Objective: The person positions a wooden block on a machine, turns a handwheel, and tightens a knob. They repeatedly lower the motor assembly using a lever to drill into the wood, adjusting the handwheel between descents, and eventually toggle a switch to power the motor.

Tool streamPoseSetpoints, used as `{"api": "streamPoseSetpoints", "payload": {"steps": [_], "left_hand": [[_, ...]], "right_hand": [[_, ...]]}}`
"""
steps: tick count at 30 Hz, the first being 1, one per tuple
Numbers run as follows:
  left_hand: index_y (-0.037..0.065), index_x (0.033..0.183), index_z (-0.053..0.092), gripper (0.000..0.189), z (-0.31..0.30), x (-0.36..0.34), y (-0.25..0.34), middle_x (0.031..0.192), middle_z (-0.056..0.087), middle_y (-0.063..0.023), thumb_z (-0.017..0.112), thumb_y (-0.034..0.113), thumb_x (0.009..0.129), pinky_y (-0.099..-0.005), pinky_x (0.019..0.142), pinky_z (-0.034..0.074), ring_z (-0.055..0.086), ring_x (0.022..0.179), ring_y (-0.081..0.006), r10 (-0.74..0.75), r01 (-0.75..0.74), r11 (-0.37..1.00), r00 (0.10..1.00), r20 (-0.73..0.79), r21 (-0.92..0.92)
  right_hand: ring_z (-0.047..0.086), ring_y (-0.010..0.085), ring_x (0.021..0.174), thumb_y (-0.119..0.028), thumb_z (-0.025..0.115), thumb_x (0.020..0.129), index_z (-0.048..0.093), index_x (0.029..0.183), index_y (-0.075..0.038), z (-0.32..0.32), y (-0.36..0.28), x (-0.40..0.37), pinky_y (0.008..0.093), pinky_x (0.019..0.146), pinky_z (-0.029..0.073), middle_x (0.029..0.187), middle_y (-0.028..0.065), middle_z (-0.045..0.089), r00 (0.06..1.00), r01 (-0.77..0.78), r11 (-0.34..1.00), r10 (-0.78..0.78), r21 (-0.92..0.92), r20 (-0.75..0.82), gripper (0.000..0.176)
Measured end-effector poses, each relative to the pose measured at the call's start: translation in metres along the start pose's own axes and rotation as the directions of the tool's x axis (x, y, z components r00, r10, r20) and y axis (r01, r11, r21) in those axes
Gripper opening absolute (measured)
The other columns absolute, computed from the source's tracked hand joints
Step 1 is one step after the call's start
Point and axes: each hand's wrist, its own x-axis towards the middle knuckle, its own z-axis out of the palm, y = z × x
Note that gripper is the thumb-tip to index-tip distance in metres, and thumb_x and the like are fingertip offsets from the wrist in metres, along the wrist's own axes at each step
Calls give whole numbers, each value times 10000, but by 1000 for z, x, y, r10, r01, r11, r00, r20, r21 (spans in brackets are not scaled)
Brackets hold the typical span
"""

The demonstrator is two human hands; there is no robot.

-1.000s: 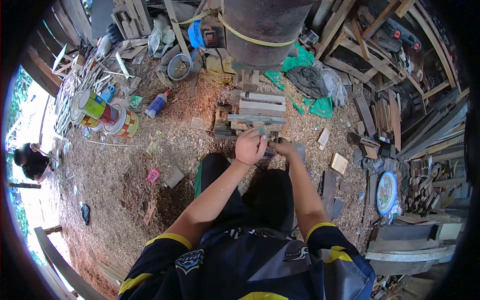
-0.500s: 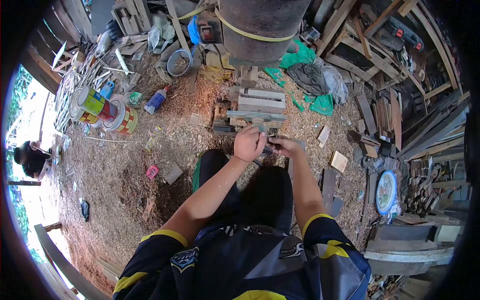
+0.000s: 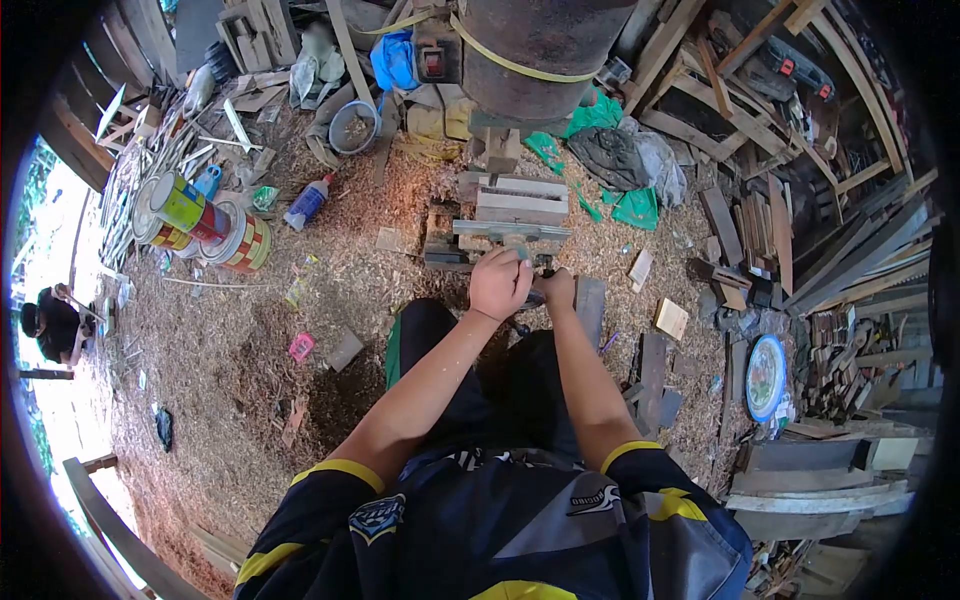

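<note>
Between my knees and a low wooden bench vise [image 3: 512,230], both hands are close together. My left hand [image 3: 499,284] is curled at the vise's front, its fingers wrapped round something I cannot make out. Just right of it, my right hand [image 3: 558,290] is closed beside a dark, rounded metal part [image 3: 537,298], which the fingers partly cover. Pale wooden blocks [image 3: 522,200] sit in the vise beyond my hands. A grey board [image 3: 590,308] lies to the right of my right hand.
Wood shavings cover the ground. Paint cans [image 3: 190,207], a blue bottle [image 3: 307,203] and a bucket [image 3: 355,127] stand at the left. A large drum [image 3: 535,55] is ahead. Timber [image 3: 770,235] and a round plate [image 3: 766,378] lie right. Another person [image 3: 58,322] is far left.
My right hand has moved slightly left and closer to my left hand, uncovering more of the grey board. My left hand has stayed nearly in place. The view has shifted slightly.
</note>
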Motion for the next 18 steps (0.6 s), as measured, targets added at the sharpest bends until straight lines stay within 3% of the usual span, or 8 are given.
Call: {"api": "streamPoseSetpoints", "payload": {"steps": [1,2,4,5,7,11,13,18], "left_hand": [[-3,657,542,345,0,0,0,723,556,-162,583,96,985,-487,679,478,573,699,-391,1,-1,1000,1000,0,0],[-3,658,543,343,-1,1,1,724,558,-162,585,93,984,-486,681,479,576,699,-391,5,-5,1000,1000,1,-1],[-3,658,543,341,-1,0,1,726,561,-162,586,90,983,-485,683,481,578,699,-392,8,-8,1000,1000,5,-1],[-4,662,548,337,-1,0,0,729,566,-164,587,89,983,-483,684,483,581,703,-393,8,-8,1000,1000,11,-3],[-6,665,553,333,-1,2,1,733,571,-165,587,87,983,-482,685,486,585,706,-394,8,-8,1000,1000,16,-4],[-10,674,566,323,-1,2,2,742,584,-173,590,88,981,-489,697,500,600,727,-408,3,-3,1000,1000,26,-10],[-12,677,568,319,-1,3,1,744,587,-175,592,88,979,-492,701,504,605,735,-412,4,-4,1000,1000,26,-10],[-10,681,565,305,-2,3,2,741,579,-176,603,84,969,-500,696,502,604,734,-413,1,-2,1000,998,64,11]], "right_hand": [[768,353,744,-291,877,748,749,862,49,-19,-9,-3,458,683,594,806,225,762,987,-60,996,49,68,156,381],[768,353,744,-291,877,748,749,862,49,-32,-17,-6,458,683,594,806,225,762,987,-60,996,48,70,156,381],[760,283,773,-290,849,841,759,990,-12,-46,-9,-3,414,694,589,870,149,776,913,-114,921,-50,372,404,328],[760,283,773,-290,849,841,759,990,-12,-53,-1,3,414,694,589,870,149,776,913,-114,921,-51,373,405,328],[739,214,910,-294,781,966,729,1120,-74,-60,18,16,368,790,577,992,78,769,599,-626,455,-238,633,764,274],[711,222,1124,-316,707,1046,665,1245,-84,-60,31,15,358,924,548,1154,94,740,519,-681,500,-187,535,834,309],[670,271,1252,-337,714,1042,646,1271,-54,-41,42,18,396,1014,539,1276,125,704,507,-747,331,-278,576,816,370],[678,326,1253,-256,674,1069,609,1299,11,-36,45,26,450,1112,543,1304,188,693,469,-794,204,-392,572,791,358]]}}
